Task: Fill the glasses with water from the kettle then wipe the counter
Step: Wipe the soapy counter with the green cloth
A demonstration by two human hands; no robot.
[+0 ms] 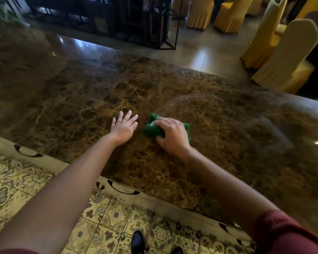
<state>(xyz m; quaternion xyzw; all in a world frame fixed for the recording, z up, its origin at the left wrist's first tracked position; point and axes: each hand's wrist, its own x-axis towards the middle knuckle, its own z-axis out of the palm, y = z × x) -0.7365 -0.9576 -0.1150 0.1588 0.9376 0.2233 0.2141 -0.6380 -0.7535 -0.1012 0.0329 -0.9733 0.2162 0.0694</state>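
On the brown marble counter (81, 92), L to R: left hand (124, 128) lies flat, palm down, fingers straight and spread, holding nothing. Just beside it, not touching, sits a green cloth (152, 128), bunched up on the stone. Right hand (173, 137) is on top of it, fingers curled over the cloth, pressing it to the counter w/ a faint curved wet streak arcing beyond. Far right, past the counter edge, yellow-covered chairs (283, 57). No glasses or kettle in view.
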